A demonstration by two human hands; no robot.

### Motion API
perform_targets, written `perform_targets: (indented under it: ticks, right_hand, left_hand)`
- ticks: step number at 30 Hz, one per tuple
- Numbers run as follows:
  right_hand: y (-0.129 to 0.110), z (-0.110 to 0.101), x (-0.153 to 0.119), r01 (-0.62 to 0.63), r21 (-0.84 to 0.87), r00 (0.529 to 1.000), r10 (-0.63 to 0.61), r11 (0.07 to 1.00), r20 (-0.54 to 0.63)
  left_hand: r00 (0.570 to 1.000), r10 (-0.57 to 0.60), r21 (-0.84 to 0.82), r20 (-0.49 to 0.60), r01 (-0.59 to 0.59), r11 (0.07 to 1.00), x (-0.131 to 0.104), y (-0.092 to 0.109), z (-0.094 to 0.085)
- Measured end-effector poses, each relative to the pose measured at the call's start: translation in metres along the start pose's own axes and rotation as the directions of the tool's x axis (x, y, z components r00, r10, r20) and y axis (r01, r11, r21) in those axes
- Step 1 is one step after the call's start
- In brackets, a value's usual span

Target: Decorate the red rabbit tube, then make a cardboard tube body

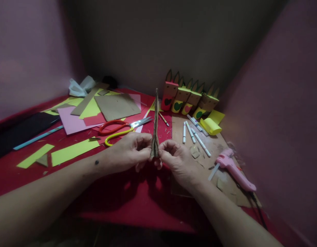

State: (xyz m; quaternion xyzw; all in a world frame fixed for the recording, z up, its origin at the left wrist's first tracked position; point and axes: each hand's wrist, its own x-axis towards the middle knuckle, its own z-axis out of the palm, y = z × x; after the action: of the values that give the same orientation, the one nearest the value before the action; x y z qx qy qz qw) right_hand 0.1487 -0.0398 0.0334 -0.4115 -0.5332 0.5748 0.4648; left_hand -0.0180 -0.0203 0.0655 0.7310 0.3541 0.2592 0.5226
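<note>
A piece of brown cardboard (156, 120) stands upright, edge-on to me, between my two hands above the red table cover. Its lower end looks folded or layered. My left hand (135, 149) pinches the bottom from the left, thumb and fingers closed on it. From the other side my right hand (177, 157) grips the same lower corner between thumb and fingertips. Just beyond my left hand lie scissors (117, 130) with one red and one yellow handle, blades pointing right. The cardboard's broad faces are hidden from this angle.
Paper figures with pointed ears (184, 96) line the back wall. Markers (200, 142) and a pink glue gun (234, 169) lie on a cardboard sheet (181, 185) at right. Left are yellow strips (74, 151), pink paper (73, 120), a cardboard panel (117, 107) and a blue stick (38, 137).
</note>
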Motion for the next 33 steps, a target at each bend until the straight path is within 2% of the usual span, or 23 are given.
perform_targets:
  ticks: [2, 4, 7, 9, 11, 15, 18, 22, 25, 28, 30, 33]
  right_hand:
    - [0.001, -0.001, 0.001, -0.018, 0.054, 0.999, 0.016, 0.998, 0.03]
    - [0.001, -0.001, -0.001, -0.006, 0.033, 0.999, 0.005, 0.999, 0.04]
    - [-0.001, 0.0, -0.006, 0.096, -0.154, 0.995, -0.098, 0.983, -0.005]
    - [-0.003, 0.001, -0.009, 0.172, -0.309, 0.982, -0.187, 0.935, -0.019]
    - [-0.005, 0.0, -0.011, 0.224, -0.379, 0.97, -0.242, 0.898, 0.001]
    - [-0.006, -0.003, -0.01, 0.253, -0.44, 0.965, -0.256, 0.862, 0.053]
    - [-0.007, -0.007, -0.01, 0.275, -0.543, 0.959, -0.264, 0.793, 0.101]
    - [-0.011, -0.009, -0.011, 0.297, -0.592, 0.953, -0.265, 0.749, 0.143]
    - [-0.013, -0.008, -0.01, 0.246, -0.517, 0.969, -0.226, 0.82, 0.104]
    - [-0.011, -0.004, -0.007, 0.156, -0.348, 0.988, -0.153, 0.924, 0.037]
    - [-0.008, -0.001, -0.005, 0.1, -0.213, 0.995, -0.102, 0.972, 0.004]
    - [-0.004, 0.001, -0.004, 0.088, -0.014, 0.996, -0.088, 0.996, -0.027]
  left_hand:
    - [1.0, 0.0, -0.016, 0.03, 0.001, 1.0, 0.0, 0.0, -0.001]
    - [0.998, 0.011, -0.01, 0.055, -0.011, 1.0, 0.001, -0.001, -0.001]
    - [1.0, 0.009, 0.041, 0.011, -0.009, 0.999, 0.001, -0.002, 0.0]
    - [0.999, 0.01, 0.093, -0.042, -0.006, 0.996, 0.0, -0.004, 0.0]
    - [0.999, 0.024, 0.116, -0.048, -0.018, 0.993, -0.001, -0.006, -0.001]
    - [0.998, 0.061, 0.14, -0.008, -0.059, 0.988, -0.002, -0.006, -0.002]
    - [0.997, 0.081, 0.223, 0.014, -0.082, 0.971, -0.003, -0.002, -0.002]
    - [0.995, 0.042, 0.193, 0.091, -0.058, 0.979, -0.003, 0.002, -0.007]
    - [0.995, -0.018, 0.143, 0.101, 0.003, 0.99, -0.004, 0.002, -0.013]
    - [0.999, -0.03, 0.11, 0.035, 0.026, 0.994, -0.004, 0.001, -0.014]
    - [0.998, 0.047, 0.155, -0.049, -0.038, 0.987, -0.005, 0.001, -0.011]
    - [0.971, 0.196, 0.293, -0.134, -0.15, 0.944, -0.004, -0.002, -0.004]
